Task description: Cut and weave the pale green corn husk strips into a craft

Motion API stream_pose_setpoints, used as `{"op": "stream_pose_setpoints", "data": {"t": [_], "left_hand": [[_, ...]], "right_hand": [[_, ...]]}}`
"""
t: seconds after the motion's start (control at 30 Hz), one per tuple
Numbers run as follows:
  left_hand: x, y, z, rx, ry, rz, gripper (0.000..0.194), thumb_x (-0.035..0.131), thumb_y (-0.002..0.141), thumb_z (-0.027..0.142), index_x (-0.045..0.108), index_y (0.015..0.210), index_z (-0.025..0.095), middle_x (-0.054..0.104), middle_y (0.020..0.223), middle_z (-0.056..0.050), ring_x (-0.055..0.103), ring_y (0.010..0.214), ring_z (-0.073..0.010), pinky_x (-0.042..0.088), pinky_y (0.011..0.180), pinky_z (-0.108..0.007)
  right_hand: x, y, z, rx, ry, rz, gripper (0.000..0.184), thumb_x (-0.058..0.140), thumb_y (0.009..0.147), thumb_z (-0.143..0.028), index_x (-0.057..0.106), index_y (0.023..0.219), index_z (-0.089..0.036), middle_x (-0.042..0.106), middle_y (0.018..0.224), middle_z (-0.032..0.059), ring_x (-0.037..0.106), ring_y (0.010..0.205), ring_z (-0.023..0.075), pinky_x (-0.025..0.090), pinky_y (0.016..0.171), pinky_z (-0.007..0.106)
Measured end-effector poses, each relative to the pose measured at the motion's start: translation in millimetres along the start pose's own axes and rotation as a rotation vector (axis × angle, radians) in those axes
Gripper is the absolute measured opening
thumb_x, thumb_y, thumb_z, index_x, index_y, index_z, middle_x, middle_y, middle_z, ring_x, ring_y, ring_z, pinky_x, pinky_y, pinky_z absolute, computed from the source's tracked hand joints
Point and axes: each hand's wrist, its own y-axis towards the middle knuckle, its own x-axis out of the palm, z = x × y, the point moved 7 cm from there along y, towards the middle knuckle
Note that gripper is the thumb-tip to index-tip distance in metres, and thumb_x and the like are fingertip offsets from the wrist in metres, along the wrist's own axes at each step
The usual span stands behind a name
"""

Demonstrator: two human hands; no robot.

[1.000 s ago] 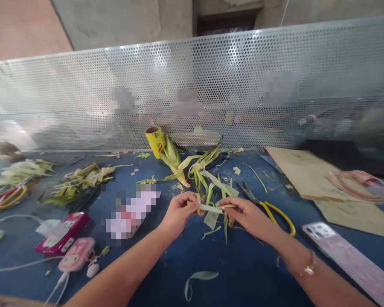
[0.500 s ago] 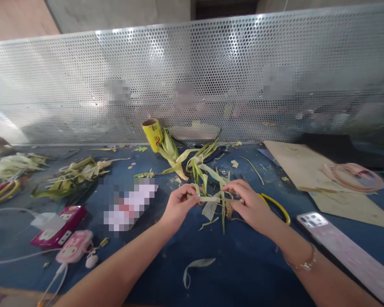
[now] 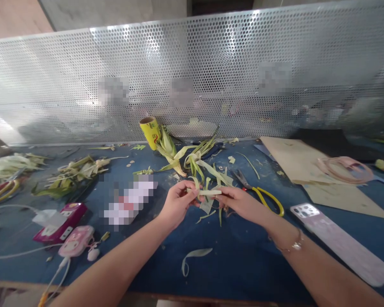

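Strip point(image 3: 210, 192) of husk — flat, pale — pinched between left hand point(image 3: 181, 200), right hand point(image 3: 238, 204).

The table point(image 3: 243, 264) is blue, the tube point(image 3: 151, 135) yellow (its printed mark red), the tissue pack point(image 3: 73, 212) magenta.

Looks like shiny metal on the perforated screen point(image 3: 211, 76), and like matt paper on the brown sheets point(image 3: 294, 157). Seems glossy plastic on the magenta box point(image 3: 74, 214), smooth plastic on the yellow handles point(image 3: 270, 197), papery on the husk strip point(image 3: 210, 192), matt on the blue tabletop point(image 3: 243, 264).
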Motion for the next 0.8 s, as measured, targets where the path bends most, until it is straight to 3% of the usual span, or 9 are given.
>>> {"op": "stream_pose_setpoints", "data": {"t": [0.13, 0.3, 0.5, 0.8], "left_hand": [[2.2, 0, 1, 0.056, 0.124, -0.046, 0.029, 0.081, 0.06, 0.031, 0.059, 0.069, 0.014, 0.058, 0.055, 0.003, 0.055, 0.05, -0.0076, 0.045, 0.052, -0.02], [4.7, -1, 4, 0.103, 0.386, -0.051, 0.017, 0.076, 0.061, 0.023, 0.062, 0.065, 0.013, 0.059, 0.06, 0.002, 0.053, 0.05, -0.0068, 0.044, 0.052, -0.02], [4.2, -1, 2, 0.086, 0.517, -0.033, 0.011, 0.069, 0.066, 0.021, 0.06, 0.067, 0.015, 0.057, 0.058, 0.003, 0.053, 0.051, -0.0073, 0.044, 0.053, -0.021], [10.4, -5, -8, 0.084, 0.52, -0.087, 0.018, 0.067, 0.064, 0.019, 0.061, 0.08, 0.016, 0.057, 0.065, 0.003, 0.053, 0.056, -0.0075, 0.044, 0.056, -0.021]], "right_hand": [[-9, -1, -5, -0.036, 0.11, 0.056, 0.013, 0.056, 0.08, -0.03, 0.061, 0.085, -0.019, 0.057, 0.07, -0.0003, 0.053, 0.063, 0.013, 0.044, 0.061, 0.028], [-19, -9, -14, -0.094, 0.173, 0.135, 0.012, 0.064, 0.076, -0.03, 0.058, 0.077, -0.02, 0.062, 0.072, 0.0007, 0.058, 0.066, 0.0134, 0.046, 0.062, 0.027], [-26, -14, -18, -0.159, 0.275, 0.145, 0.015, 0.065, 0.077, -0.035, 0.063, 0.079, -0.02, 0.066, 0.074, 0.0025, 0.059, 0.063, 0.0131, 0.049, 0.062, 0.027], [-8, -22, -41, -0.293, 0.059, 0.172, 0.028, 0.057, 0.084, -0.031, 0.069, 0.107, -0.021, 0.07, 0.106, 0.0102, 0.065, 0.097, 0.0221, 0.054, 0.082, 0.035]]}}
